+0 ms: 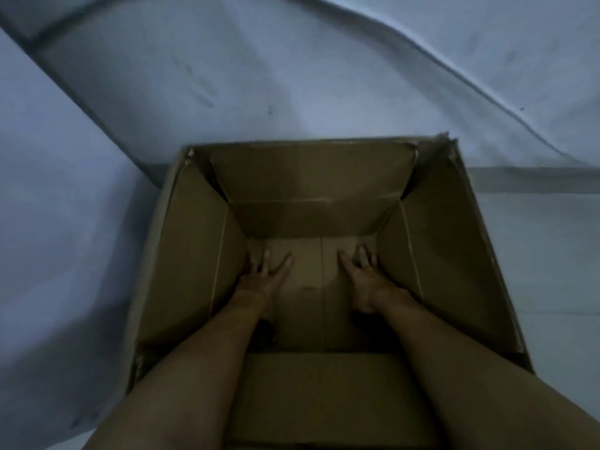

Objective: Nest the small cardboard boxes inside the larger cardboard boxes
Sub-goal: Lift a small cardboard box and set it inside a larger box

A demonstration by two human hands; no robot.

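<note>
Brown cardboard fills most of the view; it is one big box [181, 254], open at the top, and we look straight down into it; the box sits on a pale grey floor [227, 92] with dark lines running across it. Its four top flaps stand up or lean out a little; the far flap is bent in at a crease; the near flap lies low at the bottom of the view, between the two arms.

Both bare arms reach down deep into the box; the left hand [266, 274] is down at the bottom, on the left side, close to the left wall; its fingers [259, 258] are spread out flat and point away from the person; it is not gripping anything; it seems to press flat on the bottom of the box. The right hand [363, 277] is at the bottom too, on the right side, near the right wall; its fingers [367, 254] are also spread wide and flat, with nothing held in them.

A thin line, the seam [322, 271], runs down the middle of the box bottom between the two hands; the hands are well apart, one on each side of it.

The light is dim and the picture is a bit blurry; the inside of the box looks dark brown; no small box shows in the view.
</note>
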